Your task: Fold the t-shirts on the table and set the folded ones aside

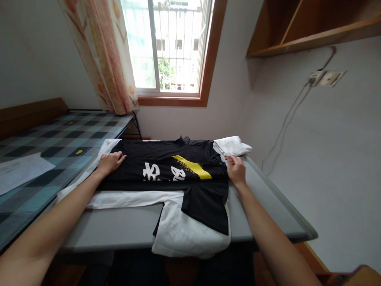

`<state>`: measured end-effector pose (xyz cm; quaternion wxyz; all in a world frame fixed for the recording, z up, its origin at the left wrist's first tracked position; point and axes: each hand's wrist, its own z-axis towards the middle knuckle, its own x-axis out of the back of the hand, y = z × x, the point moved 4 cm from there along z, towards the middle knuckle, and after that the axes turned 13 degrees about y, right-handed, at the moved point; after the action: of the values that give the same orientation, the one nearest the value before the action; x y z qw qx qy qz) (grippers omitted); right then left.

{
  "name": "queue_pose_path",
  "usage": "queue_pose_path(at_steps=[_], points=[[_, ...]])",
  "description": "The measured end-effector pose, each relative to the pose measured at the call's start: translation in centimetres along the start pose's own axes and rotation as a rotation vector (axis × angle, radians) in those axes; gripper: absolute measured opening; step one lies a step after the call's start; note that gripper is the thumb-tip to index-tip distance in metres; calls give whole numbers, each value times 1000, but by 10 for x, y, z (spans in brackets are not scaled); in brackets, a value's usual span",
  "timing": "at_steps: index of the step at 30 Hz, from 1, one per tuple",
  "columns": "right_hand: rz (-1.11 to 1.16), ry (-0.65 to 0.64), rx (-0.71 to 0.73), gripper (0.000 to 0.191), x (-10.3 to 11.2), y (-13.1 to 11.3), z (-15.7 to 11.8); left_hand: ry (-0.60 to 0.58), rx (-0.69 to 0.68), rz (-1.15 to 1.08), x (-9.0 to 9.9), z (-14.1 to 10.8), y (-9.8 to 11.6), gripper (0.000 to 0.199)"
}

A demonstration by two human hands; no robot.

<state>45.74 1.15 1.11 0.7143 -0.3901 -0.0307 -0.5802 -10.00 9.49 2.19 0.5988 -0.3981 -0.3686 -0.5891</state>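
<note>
A black T-shirt (127, 174) with white lettering and a yellow stripe lies sideways on the table, one sleeve hanging toward me. Beneath it, a white garment (190, 226) shows along the near side and drapes over the table's front edge. My left hand (111, 163) is closed on the T-shirt's left end, at the hem. At the opposite end, my right hand (237, 170) pinches the edge near the neck and shoulder, its fingertips partly hidden. Just beyond the right hand sits a folded white cloth (233, 146).
The grey table (125, 226) stands against the right wall. To the left is a bed with a checked cover (98, 127) and a sheet of paper (24, 171). A window (175, 47) and a curtain (104, 51) are behind; a wooden shelf (312, 33) overhangs the right.
</note>
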Motion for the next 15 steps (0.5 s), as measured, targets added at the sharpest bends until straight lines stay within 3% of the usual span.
queue_pose_path(at_steps=[2, 4, 8, 13, 15], points=[[-47, 57, 50, 59, 7, -14, 1, 30, 39, -21, 0, -4, 0, 40], [-81, 24, 117, 54, 6, -34, 0, 45, 71, -28, 0, -6, -1, 41], [-144, -262, 267, 45, -15, -84, -7, 81, 104, -33, 1, -8, -2, 41], [-253, -706, 338, 30, -55, -138, -14, 159, 122, -60, 2, -12, -7, 35], [-308, -775, 381, 28, -69, -155, -13, 188, 131, -22, 4, -16, -10, 33]])
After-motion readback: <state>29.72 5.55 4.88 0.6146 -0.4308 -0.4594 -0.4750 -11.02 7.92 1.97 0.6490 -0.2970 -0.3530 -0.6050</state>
